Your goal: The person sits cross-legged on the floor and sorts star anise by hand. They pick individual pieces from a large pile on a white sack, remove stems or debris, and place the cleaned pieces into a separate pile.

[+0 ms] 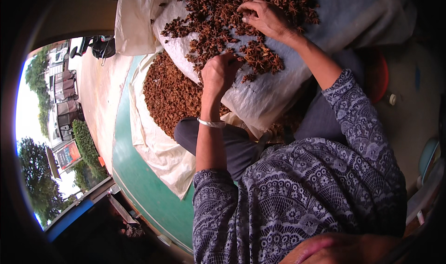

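Dried star anise (226, 6) lies spread in a loose layer over a white woven plastic sheet (258, 103) in front of me. My left hand (219, 72), with a silver bangle (211, 123) on its wrist, is at the near edge of the layer. Its fingers bend down among the pods, and their tips are hidden. Farther up and to the right, my right hand (266, 18) hovers over or touches the star anise, thumb and fingers bent with a gap between them. A small separate cluster of pods (261, 56) lies between the two hands.
Below the sheet on the left, a large heap of star anise (174, 93) rests on a pale cloth sheet (146, 138) over a green floor (136, 173). A red basin (378, 75) stands at right. Parked vehicles (64, 93) appear outside at far left.
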Action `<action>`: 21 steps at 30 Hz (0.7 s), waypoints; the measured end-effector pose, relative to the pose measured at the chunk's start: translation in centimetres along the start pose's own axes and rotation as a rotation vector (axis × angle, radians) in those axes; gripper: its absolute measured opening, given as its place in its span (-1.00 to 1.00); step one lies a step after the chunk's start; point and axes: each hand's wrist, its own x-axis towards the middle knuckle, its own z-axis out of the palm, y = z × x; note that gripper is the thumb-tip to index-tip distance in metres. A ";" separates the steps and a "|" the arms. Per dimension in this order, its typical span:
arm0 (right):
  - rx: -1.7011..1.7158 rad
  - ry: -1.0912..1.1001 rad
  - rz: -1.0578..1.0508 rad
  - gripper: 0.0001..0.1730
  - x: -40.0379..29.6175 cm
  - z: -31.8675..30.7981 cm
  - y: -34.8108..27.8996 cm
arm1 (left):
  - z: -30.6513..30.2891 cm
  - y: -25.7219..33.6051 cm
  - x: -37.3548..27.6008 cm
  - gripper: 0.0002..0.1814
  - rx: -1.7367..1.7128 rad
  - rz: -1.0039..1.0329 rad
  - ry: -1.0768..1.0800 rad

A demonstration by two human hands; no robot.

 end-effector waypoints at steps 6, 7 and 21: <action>-0.160 -0.449 -0.129 -0.68 -2.2 1.5 -0.1 | 4.7 -1.2 3.9 -0.70 0.397 -0.070 0.312; -0.205 -0.384 -0.168 -0.68 -2.6 1.8 0.5 | 4.8 -0.9 4.1 -0.74 0.417 -0.059 0.315; -0.248 0.013 -0.306 -0.86 -2.7 3.1 1.5 | 0.7 -1.9 5.5 -0.85 0.551 -0.137 0.135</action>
